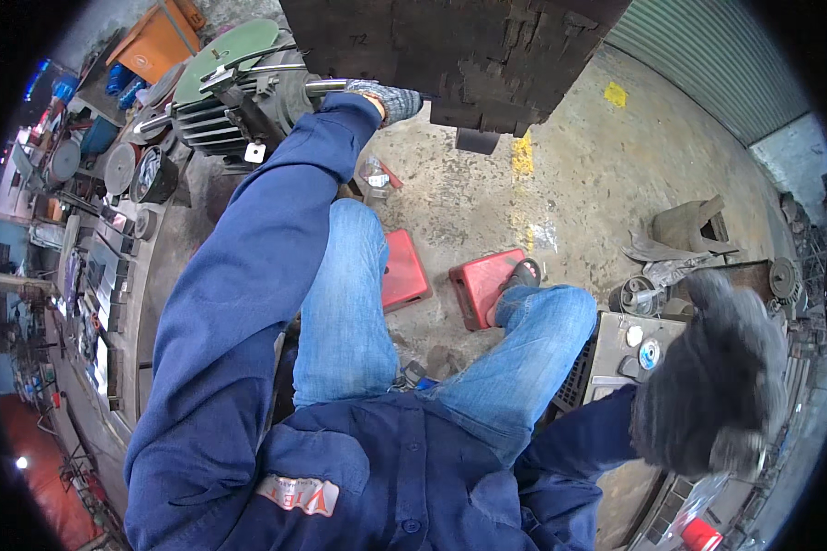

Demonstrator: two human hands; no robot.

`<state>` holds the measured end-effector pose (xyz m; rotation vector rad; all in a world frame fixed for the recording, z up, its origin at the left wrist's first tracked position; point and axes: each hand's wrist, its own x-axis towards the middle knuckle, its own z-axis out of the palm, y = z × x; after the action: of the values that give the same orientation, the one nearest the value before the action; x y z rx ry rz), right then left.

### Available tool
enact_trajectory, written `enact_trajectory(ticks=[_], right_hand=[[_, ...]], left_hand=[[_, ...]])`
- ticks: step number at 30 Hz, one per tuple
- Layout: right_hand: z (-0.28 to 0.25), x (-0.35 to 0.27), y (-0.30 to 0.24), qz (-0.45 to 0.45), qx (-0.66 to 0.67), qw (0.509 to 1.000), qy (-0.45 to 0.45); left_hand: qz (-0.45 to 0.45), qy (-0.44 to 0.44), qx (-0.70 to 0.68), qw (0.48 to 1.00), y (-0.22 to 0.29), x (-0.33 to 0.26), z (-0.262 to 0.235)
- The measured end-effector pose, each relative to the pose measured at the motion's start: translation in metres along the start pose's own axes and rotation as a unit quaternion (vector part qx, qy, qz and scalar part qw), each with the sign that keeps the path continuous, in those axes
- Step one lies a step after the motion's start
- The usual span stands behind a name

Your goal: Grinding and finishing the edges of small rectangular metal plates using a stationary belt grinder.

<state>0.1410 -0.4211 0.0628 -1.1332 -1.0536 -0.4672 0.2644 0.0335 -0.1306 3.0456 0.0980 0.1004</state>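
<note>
My left arm reaches forward, and my left hand, in a grey knit glove, is beside the metal shaft of a finned electric motor. The glove meets the lower left edge of a dark, worn, cracked panel, which partly hides what the fingers touch. A green disc sits behind the motor. My right hand, in a dark grey glove, is raised at the right, above a side table. Motion blurs its fingers, and I make out nothing held.
Two red stools stand on the concrete floor, my foot against the right one. The side table bears a small disc and a metal can. An orange bin and a cluttered workbench are at the left.
</note>
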Motion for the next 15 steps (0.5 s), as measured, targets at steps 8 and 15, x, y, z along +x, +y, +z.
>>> enact_trajectory(ticks=[8,15], right_hand=[[-0.014,0.011,-0.047,0.044,0.115,0.988,-0.096],[-0.035,-0.021,-0.064,0.071,-0.032,0.997,0.012]], left_hand=[[0.054,-0.041,-0.017,0.998,0.023,0.001,0.028],[0.099,-0.078,-0.024,0.992,0.045,-0.006,0.031]])
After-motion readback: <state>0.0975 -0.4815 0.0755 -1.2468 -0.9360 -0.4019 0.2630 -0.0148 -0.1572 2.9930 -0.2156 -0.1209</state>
